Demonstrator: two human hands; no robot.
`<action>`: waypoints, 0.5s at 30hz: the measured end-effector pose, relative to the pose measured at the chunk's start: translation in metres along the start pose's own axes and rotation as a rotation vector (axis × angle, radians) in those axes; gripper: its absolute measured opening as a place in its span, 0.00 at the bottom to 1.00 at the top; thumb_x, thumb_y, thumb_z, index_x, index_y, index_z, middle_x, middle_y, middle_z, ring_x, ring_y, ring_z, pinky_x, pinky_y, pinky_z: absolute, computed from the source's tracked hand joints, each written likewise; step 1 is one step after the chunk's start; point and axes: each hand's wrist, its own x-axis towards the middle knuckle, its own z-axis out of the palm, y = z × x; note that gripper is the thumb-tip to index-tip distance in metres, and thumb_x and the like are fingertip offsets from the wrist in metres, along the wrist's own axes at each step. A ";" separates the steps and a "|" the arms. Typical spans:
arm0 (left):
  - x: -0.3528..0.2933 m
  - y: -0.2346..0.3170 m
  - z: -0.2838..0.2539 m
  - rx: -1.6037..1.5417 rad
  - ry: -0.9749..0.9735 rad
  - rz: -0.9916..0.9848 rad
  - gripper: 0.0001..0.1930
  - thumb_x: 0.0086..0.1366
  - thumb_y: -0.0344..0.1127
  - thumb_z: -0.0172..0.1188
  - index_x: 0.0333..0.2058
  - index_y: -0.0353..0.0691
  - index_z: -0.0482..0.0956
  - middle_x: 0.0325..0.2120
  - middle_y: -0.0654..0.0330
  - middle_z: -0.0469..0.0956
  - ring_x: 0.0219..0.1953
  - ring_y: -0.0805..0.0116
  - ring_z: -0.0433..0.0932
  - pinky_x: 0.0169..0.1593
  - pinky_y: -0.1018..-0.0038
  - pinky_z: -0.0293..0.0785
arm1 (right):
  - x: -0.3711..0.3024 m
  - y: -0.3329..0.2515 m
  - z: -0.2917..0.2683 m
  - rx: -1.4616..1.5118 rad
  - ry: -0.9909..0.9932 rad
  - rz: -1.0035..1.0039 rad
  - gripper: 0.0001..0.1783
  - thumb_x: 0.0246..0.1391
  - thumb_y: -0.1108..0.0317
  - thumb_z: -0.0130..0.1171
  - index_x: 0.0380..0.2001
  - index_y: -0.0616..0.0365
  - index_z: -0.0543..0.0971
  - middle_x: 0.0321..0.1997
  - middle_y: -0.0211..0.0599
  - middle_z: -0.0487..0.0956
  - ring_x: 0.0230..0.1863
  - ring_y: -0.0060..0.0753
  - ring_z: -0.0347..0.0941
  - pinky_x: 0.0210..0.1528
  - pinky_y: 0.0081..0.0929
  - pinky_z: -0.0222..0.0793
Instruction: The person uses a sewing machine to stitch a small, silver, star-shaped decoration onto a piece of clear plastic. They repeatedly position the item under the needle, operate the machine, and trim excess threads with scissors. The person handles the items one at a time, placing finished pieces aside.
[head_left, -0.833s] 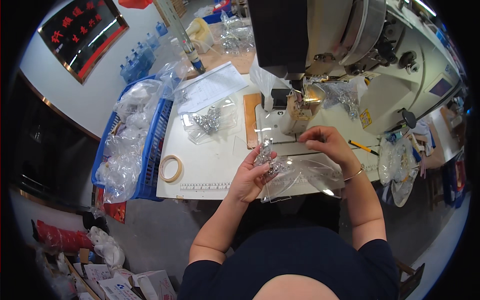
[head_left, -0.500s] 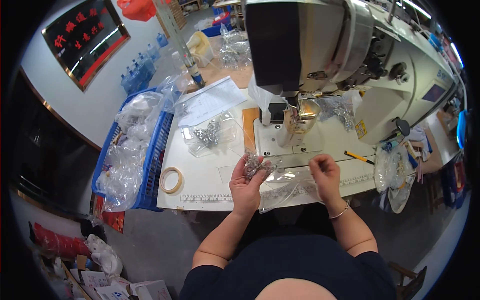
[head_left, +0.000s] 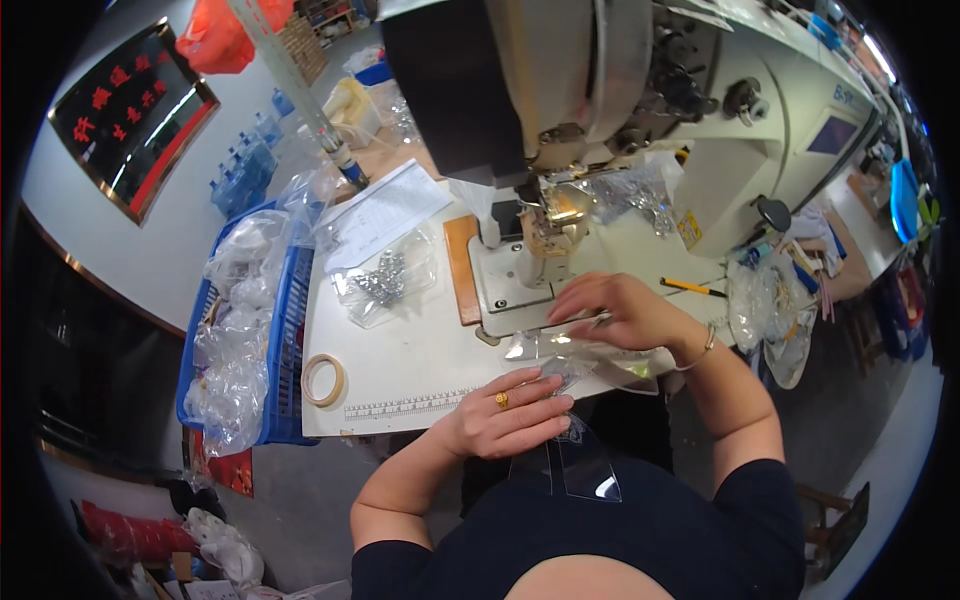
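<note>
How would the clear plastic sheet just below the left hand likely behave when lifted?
The clear plastic sheet is probably light, since it looks thin. Its bright glare suggests a smooth, perhaps slippery surface. Its flat, straight edges hint at mild stiffness.

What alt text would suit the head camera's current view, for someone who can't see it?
A person's left hand lies over clear plastic by the front edge of a white table, while the right hand, fingers bent, is near a large sewing machine. At left are a tape roll and a blue basket holding crumpled clear bags.
</note>
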 end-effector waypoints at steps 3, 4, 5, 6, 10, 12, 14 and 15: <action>0.001 -0.001 0.001 0.006 -0.075 0.065 0.11 0.56 0.30 0.55 0.39 0.39 0.75 0.41 0.56 0.77 0.44 0.59 0.77 0.51 0.65 0.72 | 0.005 -0.002 0.000 0.076 -0.445 0.157 0.10 0.52 0.64 0.57 0.34 0.59 0.79 0.34 0.38 0.79 0.35 0.32 0.74 0.38 0.26 0.67; 0.001 0.000 0.001 0.006 -0.093 0.083 0.11 0.56 0.31 0.55 0.39 0.39 0.74 0.41 0.56 0.77 0.44 0.59 0.77 0.51 0.65 0.72 | 0.006 0.000 0.001 0.129 -0.580 0.216 0.10 0.52 0.64 0.57 0.34 0.59 0.79 0.32 0.39 0.78 0.34 0.32 0.74 0.38 0.26 0.67; 0.001 0.000 0.002 0.006 -0.091 0.091 0.11 0.56 0.31 0.55 0.39 0.39 0.74 0.41 0.56 0.77 0.44 0.59 0.77 0.51 0.65 0.72 | 0.007 0.003 0.002 0.180 -0.639 0.243 0.12 0.52 0.62 0.58 0.34 0.59 0.79 0.29 0.37 0.78 0.33 0.29 0.73 0.37 0.25 0.67; 0.000 0.001 0.003 0.010 -0.085 0.093 0.11 0.56 0.31 0.55 0.40 0.40 0.74 0.42 0.57 0.77 0.44 0.59 0.77 0.52 0.65 0.72 | 0.008 0.003 0.002 0.222 -0.638 0.256 0.12 0.52 0.62 0.58 0.34 0.59 0.79 0.29 0.35 0.78 0.32 0.27 0.72 0.37 0.24 0.67; -0.004 0.001 0.012 -0.010 -0.082 0.074 0.11 0.56 0.30 0.54 0.39 0.40 0.75 0.42 0.58 0.77 0.44 0.60 0.77 0.52 0.66 0.72 | 0.008 0.008 0.003 0.370 -0.661 0.272 0.13 0.50 0.62 0.60 0.34 0.61 0.79 0.26 0.30 0.77 0.30 0.21 0.70 0.35 0.21 0.66; -0.004 0.002 0.014 -0.018 -0.078 0.075 0.11 0.56 0.31 0.55 0.39 0.40 0.75 0.42 0.58 0.77 0.45 0.60 0.77 0.52 0.66 0.72 | 0.007 0.009 0.004 0.406 -0.680 0.298 0.13 0.49 0.63 0.61 0.33 0.61 0.79 0.26 0.30 0.78 0.29 0.19 0.70 0.35 0.21 0.66; -0.003 0.004 0.018 -0.031 -0.073 0.063 0.10 0.55 0.31 0.57 0.37 0.41 0.75 0.41 0.59 0.78 0.44 0.61 0.78 0.52 0.66 0.72 | 0.005 0.007 0.004 0.416 -0.694 0.358 0.12 0.49 0.64 0.62 0.33 0.62 0.79 0.25 0.30 0.78 0.28 0.19 0.70 0.34 0.20 0.66; -0.003 0.004 0.019 -0.038 -0.069 0.053 0.09 0.54 0.31 0.60 0.36 0.42 0.76 0.40 0.59 0.78 0.43 0.62 0.78 0.51 0.66 0.72 | 0.004 0.008 0.004 0.395 -0.703 0.362 0.12 0.49 0.64 0.62 0.33 0.62 0.79 0.26 0.30 0.78 0.28 0.19 0.70 0.34 0.20 0.66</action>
